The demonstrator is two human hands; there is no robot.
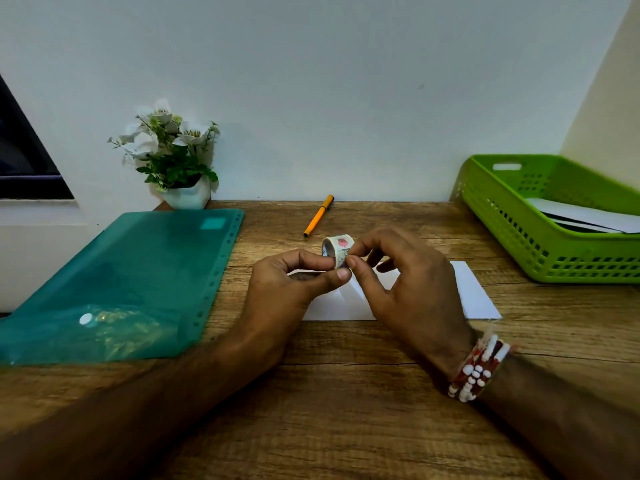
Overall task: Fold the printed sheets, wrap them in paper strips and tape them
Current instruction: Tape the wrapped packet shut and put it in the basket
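Both hands are up just over the table (346, 393), approx centre of view. L hand (284, 285) pinches the tape roll (337, 249) btwn thumb & curled fingers. R hand (412, 282), w/ a bead bracelet (479, 368) at the wrist, pinches the roll's near edge w/ thumb + index, other fingers loosely fanned. It's prob. picking for the free end, but that's too small to be sure. No tape length shows pulled out.

Sheet (474, 296): white, lies on the table right under the hands, running out toward 4 o'clock from them. Faint crease lines show near the L thumb, so I'd judge it folded at least once. No strip round it that I can make out, no tape on it.

Around, from the hands: folder (138, 271) at 9 o'clock, plant (173, 150) at 10, pen (318, 215) at 12 just past the roll, basket (519, 237) at 2 w/ white papers (585, 216) inside. Can't tell if those are finished bundles or fresh stock.

Progress, as a judgement: early-to-mid for this sheet. Fold looks done or partly done. Left: free the tape end, wrap a strip, tape it shut, then any remaining sheets.
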